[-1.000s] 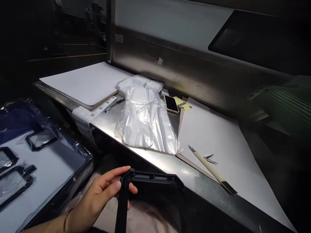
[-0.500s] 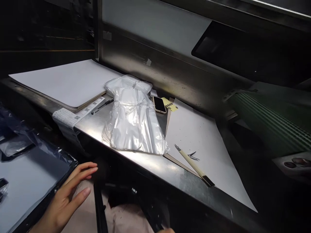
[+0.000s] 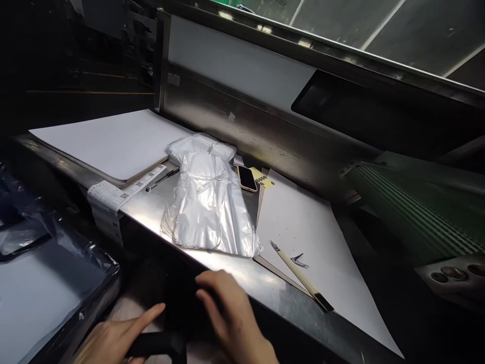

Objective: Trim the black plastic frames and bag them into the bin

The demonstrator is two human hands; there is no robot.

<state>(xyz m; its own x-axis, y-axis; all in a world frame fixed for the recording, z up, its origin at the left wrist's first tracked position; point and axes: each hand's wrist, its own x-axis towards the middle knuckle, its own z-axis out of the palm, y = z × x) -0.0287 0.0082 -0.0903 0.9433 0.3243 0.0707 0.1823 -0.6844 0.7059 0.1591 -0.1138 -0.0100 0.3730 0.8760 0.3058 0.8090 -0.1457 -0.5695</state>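
My left hand [image 3: 109,341] is at the bottom of the head view with one finger stretched out. It is right beside a black curved bar [image 3: 159,344], and its lower fingers are partly hidden. My right hand [image 3: 237,316] is in front of the metal table's front edge, fingers loosely bent and apart, with nothing visible in it. Beyond it on the table lie tied bundles of clear plastic bags [image 3: 212,207]. To the right, a cream-handled craft knife [image 3: 303,278] and small dark metal snips [image 3: 299,260] rest on a white board [image 3: 322,237].
A stack of white sheets [image 3: 113,141] sits at the table's left, with a label strip [image 3: 109,194] and a pen [image 3: 162,179] near it. A phone [image 3: 247,178] and yellow note [image 3: 267,180] lie behind the bags. Plastic-wrapped white material [image 3: 38,303] is at lower left; green ribbed equipment [image 3: 424,217] at right.
My right hand has come up into view by the table's front edge. My left hand has moved down beside the black bar. The camera view has tilted up slightly.
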